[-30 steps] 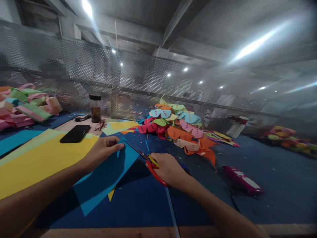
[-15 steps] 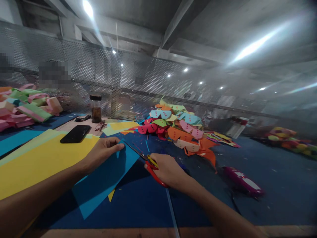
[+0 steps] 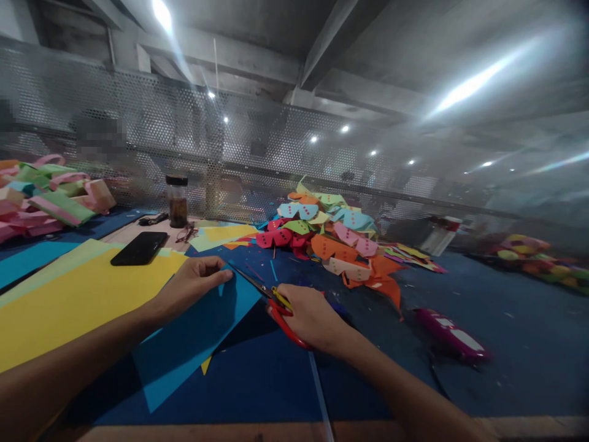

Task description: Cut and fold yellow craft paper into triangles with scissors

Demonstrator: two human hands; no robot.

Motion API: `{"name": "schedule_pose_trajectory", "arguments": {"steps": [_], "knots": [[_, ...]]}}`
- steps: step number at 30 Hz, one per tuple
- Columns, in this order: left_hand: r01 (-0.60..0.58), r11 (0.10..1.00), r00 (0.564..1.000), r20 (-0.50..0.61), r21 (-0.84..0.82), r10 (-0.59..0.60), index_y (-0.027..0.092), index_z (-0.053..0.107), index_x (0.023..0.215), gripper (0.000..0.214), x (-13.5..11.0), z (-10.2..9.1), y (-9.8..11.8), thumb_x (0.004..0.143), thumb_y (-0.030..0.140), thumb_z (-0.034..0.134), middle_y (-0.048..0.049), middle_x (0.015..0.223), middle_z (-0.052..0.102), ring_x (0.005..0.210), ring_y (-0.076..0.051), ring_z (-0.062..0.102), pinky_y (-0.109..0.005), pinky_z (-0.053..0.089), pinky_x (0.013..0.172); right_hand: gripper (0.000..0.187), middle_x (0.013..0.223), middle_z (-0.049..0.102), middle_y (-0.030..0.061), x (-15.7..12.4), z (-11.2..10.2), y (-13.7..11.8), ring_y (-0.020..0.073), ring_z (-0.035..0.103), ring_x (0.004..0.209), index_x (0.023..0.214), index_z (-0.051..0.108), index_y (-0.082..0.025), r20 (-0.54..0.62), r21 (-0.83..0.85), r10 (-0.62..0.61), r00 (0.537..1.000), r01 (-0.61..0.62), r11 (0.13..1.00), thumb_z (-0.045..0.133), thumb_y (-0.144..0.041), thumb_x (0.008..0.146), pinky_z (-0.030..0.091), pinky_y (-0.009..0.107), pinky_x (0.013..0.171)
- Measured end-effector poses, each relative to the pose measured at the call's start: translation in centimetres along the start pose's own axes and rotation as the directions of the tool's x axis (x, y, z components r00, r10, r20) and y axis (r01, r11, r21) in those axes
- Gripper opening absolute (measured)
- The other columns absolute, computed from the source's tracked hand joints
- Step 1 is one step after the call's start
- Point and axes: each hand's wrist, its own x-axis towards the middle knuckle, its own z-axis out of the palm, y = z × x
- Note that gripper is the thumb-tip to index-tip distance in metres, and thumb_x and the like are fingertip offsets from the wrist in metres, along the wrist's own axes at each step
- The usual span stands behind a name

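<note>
L hand (image 3: 196, 279) pinches the far end of a flat bright-blue paper sheet (image 3: 197, 344), thumb against fingers, prob. to keep the edge steady beside the blades. R hand (image 3: 309, 313) is wrapped round red-and-yellow-handled metal scissors (image 3: 291, 330), blades pointing far-left along the sheet's far-right edge; can't tell if blades are parted. Hands apart, blades spanning betw. them. Sheet is near centre over the dark-blue tabletop (image 3: 257, 393), slanting near-left. Flat black phone (image 3: 139, 248) lies on large yellow paper (image 3: 92, 307) at left, poss. as a weight. Pile of multicol. dotted paper cutouts (image 3: 329, 236) sits far, right of centre, presumably to leave elbow room.
</note>
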Motion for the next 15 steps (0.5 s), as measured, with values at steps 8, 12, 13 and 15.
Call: {"name": "schedule_pose_trajectory", "arguments": {"steps": [8, 12, 13, 15], "knots": [[0.021, 1.0, 1.0, 0.021, 0.0, -0.021, 0.021, 0.051, 0.065, 0.04, -0.09, -0.01, -0.1, 0.077, 0.055, 0.068, 0.0055, 0.057, 0.043, 0.05, -0.01, 0.037, -0.021, 0.026, 0.045, 0.025, 0.083, 0.07, 0.0053, 0.03, 0.36, 0.25, 0.0161, 0.059, 0.071, 0.087, 0.061, -0.018, -0.008, 0.002, -0.02, 1.0, 0.02, 1.0, 0.054, -0.04, 0.096, 0.027, 0.026, 0.06], [0.022, 1.0, 0.999, 0.025, -0.005, -0.022, 0.021, 0.05, 0.064, 0.04, 0.0, -0.01, -0.27, 0.078, 0.055, 0.068, 0.0063, 0.056, 0.042, 0.048, -0.009, 0.035, -0.022, 0.024, 0.045, 0.026, 0.081, 0.069, 0.0056, 0.05, 0.51, 0.38, 0.0159, 0.057, 0.068, 0.086, 0.062, -0.018, -0.014, -0.029, -0.03, 0.999, 0.03, 0.999, 0.054, -0.04, 0.096, 0.025, 0.027, 0.06], [0.019, 1.0, 1.0, 0.026, -0.01, -0.018, 0.021, 0.05, 0.064, 0.04, 0.02, 0.0, -0.29, 0.078, 0.055, 0.068, 0.0064, 0.057, 0.042, 0.048, -0.009, 0.035, -0.022, 0.024, 0.046, 0.025, 0.081, 0.069, 0.0057, 0.06, 0.57, 0.44, 0.0159, 0.057, 0.069, 0.086, 0.062, -0.018, -0.016, -0.033, -0.031, 0.999, 0.03, 0.999, 0.054, -0.04, 0.096, 0.025, 0.027, 0.06], [0.017, 1.0, 1.0, 0.025, -0.019, -0.016, 0.021, 0.051, 0.064, 0.04, 0.04, 0.04, -0.33, 0.077, 0.054, 0.07, 0.0067, 0.056, 0.041, 0.048, -0.009, 0.035, -0.021, 0.024, 0.045, 0.025, 0.08, 0.069, 0.0058, 0.09, 0.71, 0.57, 0.0158, 0.056, 0.069, 0.085, 0.062, -0.018, -0.024, -0.034, -0.034, 0.999, 0.033, 0.999, 0.055, -0.039, 0.095, 0.025, 0.026, 0.06]]}}
